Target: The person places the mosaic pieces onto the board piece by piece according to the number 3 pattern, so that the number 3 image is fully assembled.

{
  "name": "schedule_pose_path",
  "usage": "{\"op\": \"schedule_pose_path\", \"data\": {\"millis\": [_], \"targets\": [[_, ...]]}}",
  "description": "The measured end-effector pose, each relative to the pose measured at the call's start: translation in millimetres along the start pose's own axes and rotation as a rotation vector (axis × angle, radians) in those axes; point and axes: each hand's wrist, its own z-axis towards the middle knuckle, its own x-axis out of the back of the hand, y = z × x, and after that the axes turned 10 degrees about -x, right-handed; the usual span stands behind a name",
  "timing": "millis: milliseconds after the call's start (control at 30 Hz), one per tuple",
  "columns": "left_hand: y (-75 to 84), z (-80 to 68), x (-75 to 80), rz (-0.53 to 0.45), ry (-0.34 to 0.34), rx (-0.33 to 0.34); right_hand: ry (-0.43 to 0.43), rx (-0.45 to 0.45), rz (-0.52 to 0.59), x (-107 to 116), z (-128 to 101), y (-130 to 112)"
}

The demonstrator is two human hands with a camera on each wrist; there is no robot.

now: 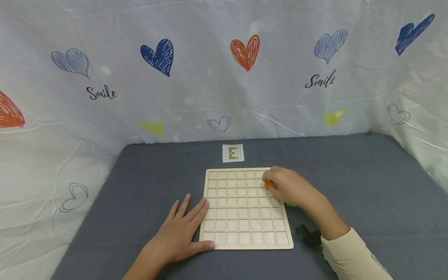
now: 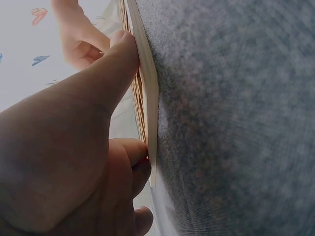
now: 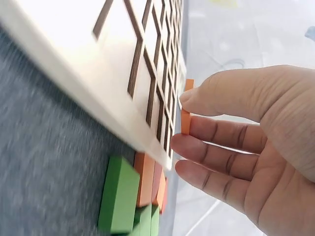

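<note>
A light wooden grid board (image 1: 244,214) with square cells lies on the dark grey cloth. My left hand (image 1: 178,233) rests at its left side, fingers spread straight, with the fingertips on the left edge and the thumb on the near left corner. Between thumb and fingers, my right hand (image 1: 292,186) pinches an orange block (image 3: 185,120) over the board's far right part. Beside the board's right edge, partly hidden under that hand in the head view, several green blocks (image 3: 118,196) and orange blocks (image 3: 144,177) lie close together.
A small printed card (image 1: 233,153) with a coloured grid pattern lies beyond the board. Near the right forearm a dark object (image 1: 308,235) shows on the cloth. A white curtain (image 1: 210,89) with hearts hangs behind and at both sides.
</note>
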Motion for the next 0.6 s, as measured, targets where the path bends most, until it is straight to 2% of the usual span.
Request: {"op": "schedule_pose_path", "data": {"millis": [367, 600], "targets": [[1.6, -0.9, 1.5, -0.024, 0.002, -0.005, 0.010, 0.049, -0.021, -4, 15, -12], [1.6, -0.9, 1.7, -0.013, -0.006, -0.001, -0.028, 0.043, -0.008, -6, 24, -18]]}}
